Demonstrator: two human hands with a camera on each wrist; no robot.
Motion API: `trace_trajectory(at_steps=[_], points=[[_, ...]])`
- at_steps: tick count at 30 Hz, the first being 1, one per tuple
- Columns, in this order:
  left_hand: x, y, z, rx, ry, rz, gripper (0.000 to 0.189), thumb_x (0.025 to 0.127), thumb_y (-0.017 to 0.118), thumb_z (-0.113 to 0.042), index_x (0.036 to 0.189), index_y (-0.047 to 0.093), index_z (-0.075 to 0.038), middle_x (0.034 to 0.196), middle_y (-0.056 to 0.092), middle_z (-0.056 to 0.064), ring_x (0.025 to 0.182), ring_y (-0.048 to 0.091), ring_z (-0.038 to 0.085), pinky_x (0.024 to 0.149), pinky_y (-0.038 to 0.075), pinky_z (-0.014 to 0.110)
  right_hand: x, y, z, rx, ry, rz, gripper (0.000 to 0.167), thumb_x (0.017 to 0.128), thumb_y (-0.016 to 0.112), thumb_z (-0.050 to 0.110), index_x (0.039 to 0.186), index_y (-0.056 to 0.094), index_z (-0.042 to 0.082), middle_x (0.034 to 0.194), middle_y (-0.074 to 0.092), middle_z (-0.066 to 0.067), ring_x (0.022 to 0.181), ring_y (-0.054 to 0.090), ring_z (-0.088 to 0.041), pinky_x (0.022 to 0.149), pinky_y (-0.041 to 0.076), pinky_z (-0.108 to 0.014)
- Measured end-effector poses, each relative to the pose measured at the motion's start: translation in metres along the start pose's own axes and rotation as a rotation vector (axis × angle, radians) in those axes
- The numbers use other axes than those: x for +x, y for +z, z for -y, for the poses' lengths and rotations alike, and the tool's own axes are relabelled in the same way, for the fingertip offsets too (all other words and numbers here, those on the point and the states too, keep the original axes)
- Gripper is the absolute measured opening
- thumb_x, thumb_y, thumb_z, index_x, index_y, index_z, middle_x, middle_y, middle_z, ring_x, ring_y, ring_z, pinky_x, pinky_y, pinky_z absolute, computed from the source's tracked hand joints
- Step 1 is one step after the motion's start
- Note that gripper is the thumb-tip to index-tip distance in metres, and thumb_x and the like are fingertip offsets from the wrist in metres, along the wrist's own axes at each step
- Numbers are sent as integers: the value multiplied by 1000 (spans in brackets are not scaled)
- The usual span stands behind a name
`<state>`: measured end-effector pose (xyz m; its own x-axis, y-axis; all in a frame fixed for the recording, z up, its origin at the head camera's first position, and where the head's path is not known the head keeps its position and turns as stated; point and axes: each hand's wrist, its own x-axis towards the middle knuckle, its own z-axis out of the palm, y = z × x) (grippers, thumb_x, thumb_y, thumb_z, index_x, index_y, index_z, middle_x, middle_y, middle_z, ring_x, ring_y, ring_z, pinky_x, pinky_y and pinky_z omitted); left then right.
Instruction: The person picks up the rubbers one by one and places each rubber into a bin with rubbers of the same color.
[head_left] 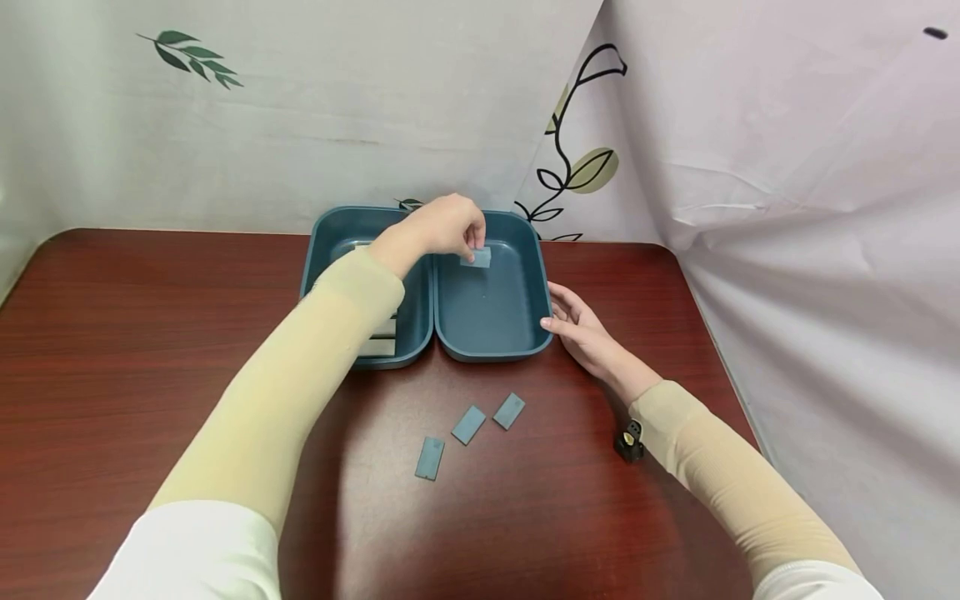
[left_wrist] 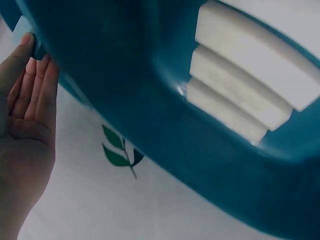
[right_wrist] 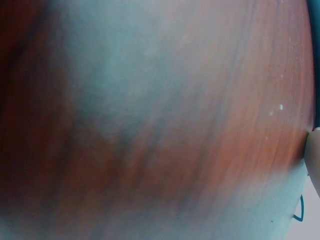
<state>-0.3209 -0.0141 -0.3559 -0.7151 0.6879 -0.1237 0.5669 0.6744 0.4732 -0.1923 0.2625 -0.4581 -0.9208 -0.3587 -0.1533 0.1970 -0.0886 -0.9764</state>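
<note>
In the head view, the left hand (head_left: 446, 225) crosses above the left tray (head_left: 415, 329) and pinches a blue-grey rectangular tile (head_left: 480, 257) between thumb and fingers; that tile is within the right tray (head_left: 491, 308), near its back left corner — whether it touches the floor there, I cannot tell; the right hand (head_left: 585, 333) touches the right tray's outer right side, thumb near the front corner, fingers relaxed rather than clenched; the two dark blue trays stand side by side on a reddish-brown wood-grain table (head_left: 562, 517); beige tiles (head_left: 378, 347) lie in the left one, partly hidden by the forearm; three loose blue-grey tiles (head_left: 468, 425) lie flat in front, apart from one another; in the left wrist view, the thumb and fingers grasp the tile's end beyond the left tray's rim, while three of the beige tiles sit in steps inside; in the right wrist view, blurred tabletop fills most of the frame — a fingertip meets the dark blue tray edge at far right, the rest of that hand out of sight
</note>
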Motion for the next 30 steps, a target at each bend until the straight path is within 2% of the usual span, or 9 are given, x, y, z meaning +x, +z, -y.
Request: trace_trajectory(at_steps=[13,21,30], points=[[13,22,9,19,-51,31,9,95,82,-9,98,74,-8,105,73,12,99,67,26,92,57,40,1,-2,-2,-13,-1,1,72,102,50,-7,167,23,3,171,31,-16,141,46,-8,111,45,-16],[17,26,11,20,-73,33,7,95,81,-8,99,75,-7,104,73,12,97,66,26,92,57,40,3,-4,-5,-3,-5,1,71,102,50,-7,167,23,2,165,40,-8,139,48,-5,111,44,-16],[21,30,11,13,-84,27,7,94,82,-7,96,76,-8,103,74,11,95,67,25,90,58,39,2,-4,-4,-5,-1,-5,72,101,50,-8,167,23,2,164,39,-8,138,49,-4,110,46,-16]])
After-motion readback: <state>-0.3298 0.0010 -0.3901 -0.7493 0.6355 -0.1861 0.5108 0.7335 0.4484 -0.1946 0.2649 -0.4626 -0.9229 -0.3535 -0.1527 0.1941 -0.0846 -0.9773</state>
